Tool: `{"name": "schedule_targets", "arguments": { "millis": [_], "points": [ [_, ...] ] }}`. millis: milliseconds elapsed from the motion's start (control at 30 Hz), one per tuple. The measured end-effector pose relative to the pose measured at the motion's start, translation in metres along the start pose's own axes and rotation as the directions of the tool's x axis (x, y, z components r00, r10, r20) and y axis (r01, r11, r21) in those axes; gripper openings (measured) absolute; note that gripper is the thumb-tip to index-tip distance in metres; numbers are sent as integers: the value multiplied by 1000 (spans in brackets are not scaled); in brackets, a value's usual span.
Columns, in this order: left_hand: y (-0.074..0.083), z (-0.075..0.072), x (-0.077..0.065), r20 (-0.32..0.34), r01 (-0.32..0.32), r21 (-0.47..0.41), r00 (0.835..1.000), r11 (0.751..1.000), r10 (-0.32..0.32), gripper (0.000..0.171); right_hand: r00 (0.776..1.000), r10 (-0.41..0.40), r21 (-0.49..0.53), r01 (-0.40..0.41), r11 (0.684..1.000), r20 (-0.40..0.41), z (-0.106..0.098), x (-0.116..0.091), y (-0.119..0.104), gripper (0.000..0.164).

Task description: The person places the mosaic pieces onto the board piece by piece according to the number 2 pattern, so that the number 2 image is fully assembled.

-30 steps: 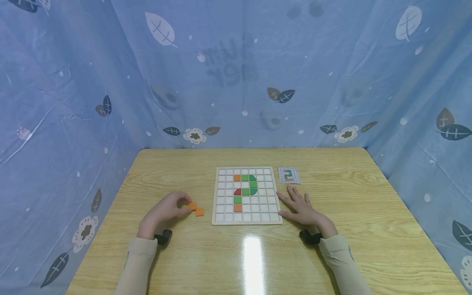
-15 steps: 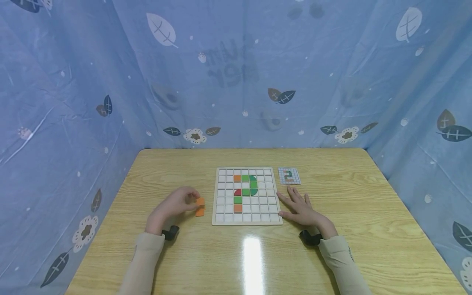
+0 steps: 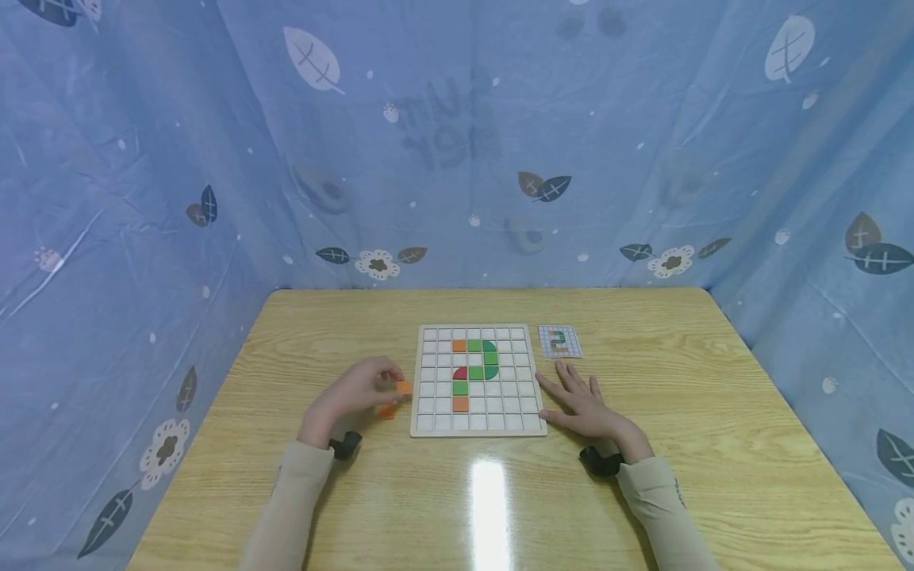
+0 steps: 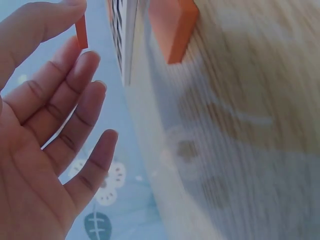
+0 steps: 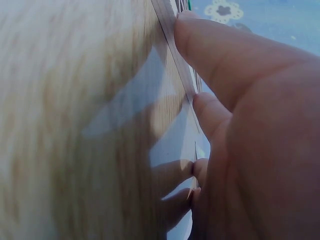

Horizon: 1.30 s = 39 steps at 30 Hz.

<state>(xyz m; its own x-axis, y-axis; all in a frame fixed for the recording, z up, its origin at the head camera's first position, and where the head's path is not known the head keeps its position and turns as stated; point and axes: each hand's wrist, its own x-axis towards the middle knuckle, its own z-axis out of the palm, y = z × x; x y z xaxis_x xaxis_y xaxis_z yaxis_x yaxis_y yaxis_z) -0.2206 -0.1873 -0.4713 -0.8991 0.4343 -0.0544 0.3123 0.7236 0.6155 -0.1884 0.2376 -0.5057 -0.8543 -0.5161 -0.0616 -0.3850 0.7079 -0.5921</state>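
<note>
Between thumb and fingertips, my left hand pinches an orange square tile just left of the white grid board. The left wrist view shows the held tile edge-on, clear of the table. A second orange tile lies on the table below that hand. Orange, green and red tiles sit in the board's cells in a hooked line, among them a red quarter-round tile. My right hand lies with fingers spread, thumb and index fingertip at the board's right edge.
A small pattern card lies beyond my right fingertips, beside the board's upper right corner. The wooden table is bordered at the back and sides by a blue patterned curtain. Light glares off the tabletop in front.
My left hand has taken one orange tile from the left, carried it over the other tile and brought it to the board's left edge. The right hand has stayed still.
</note>
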Motion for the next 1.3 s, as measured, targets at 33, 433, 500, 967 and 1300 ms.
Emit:
{"name": "schedule_targets", "arguments": {
  "millis": [33, 433, 500, 967, 1300],
  "points": [
    [1, 1, 1, 3, -11, -1, 1000, 1000, 11, 25, 1000, 2, 2, -2, 1000, 2, 0, 0, 0, 67],
    [15, 9, 13, 21, -66, 2, 998, 998, 66, 20, 1000, 9, -5, -8, 1000, 3, 1, 0, 0, 67],
    [18, 11, 15, 25, -77, 3, 997, 997, 77, 20, 1000, 6, -7, -6, 1000, 2, 0, 0, 0, 67],
    [38, 22, 29, 51, -141, 31, 989, 989, 140, 24, 1000, 16, 4, -16, 1000, 16, -1, 0, -2, 67],
    [51, 33, 35, 82, -146, 4, 986, 989, 145, 21, 1000, 12, 0, -12, 1000, 11, -2, -1, -2, 67]
  ]
}}
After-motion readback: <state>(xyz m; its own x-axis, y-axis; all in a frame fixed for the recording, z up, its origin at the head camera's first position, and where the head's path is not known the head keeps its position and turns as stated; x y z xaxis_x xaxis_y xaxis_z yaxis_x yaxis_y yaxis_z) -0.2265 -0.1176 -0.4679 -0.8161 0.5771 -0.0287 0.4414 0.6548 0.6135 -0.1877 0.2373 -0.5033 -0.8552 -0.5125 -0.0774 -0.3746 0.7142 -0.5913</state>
